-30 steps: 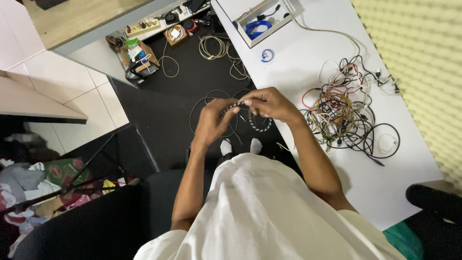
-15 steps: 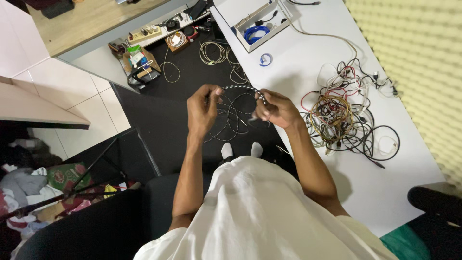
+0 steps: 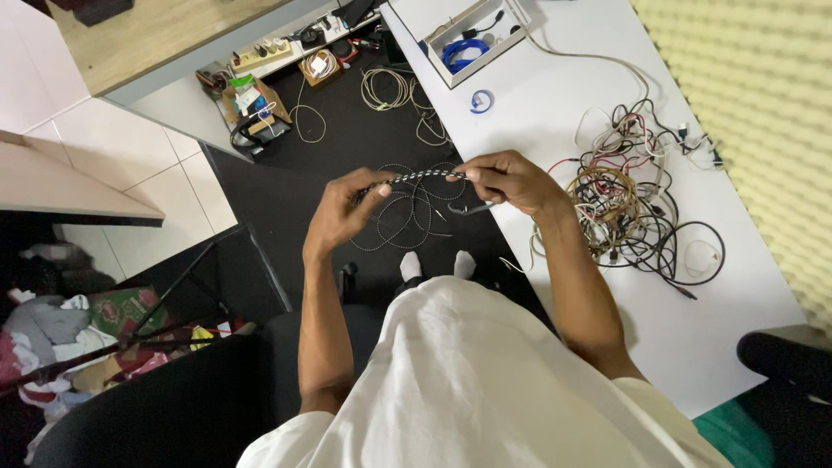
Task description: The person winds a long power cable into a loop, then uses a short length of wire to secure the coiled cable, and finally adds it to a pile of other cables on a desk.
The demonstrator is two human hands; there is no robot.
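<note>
We hold a black-and-white braided cable (image 3: 414, 177) stretched between both hands, out past the edge of the white table (image 3: 555, 61) and above the black floor mat (image 3: 295, 199). Our left hand (image 3: 340, 215) is the one farther from the table; its fingers are curled shut around one end of the taut stretch, thumb pressed on top. Our right hand (image 3: 510, 180) sits just at the table's edge, fingers closed in a pinch on the other end of that stretch, with a short dark tail of the cable poking out under the palm. The rest of the cable hangs off the table side in loose loops below the taut part, over our white socks (image 3: 436, 263).

On the table, just beyond our right hand, lies a tangled heap of cables (image 3: 628, 204) in black, white, red and yellowish tones. Toward the table's far end stands an open white box (image 3: 472, 39) with a blue coiled cable (image 3: 462, 49) inside, and near it, on the bare tabletop, a small blue-and-white roll of tape (image 3: 482, 101). Off the table, on the mat beside that far end, rest a few pale coiled cords (image 3: 386, 87) and a cardboard box (image 3: 251, 100) of small items.
</note>
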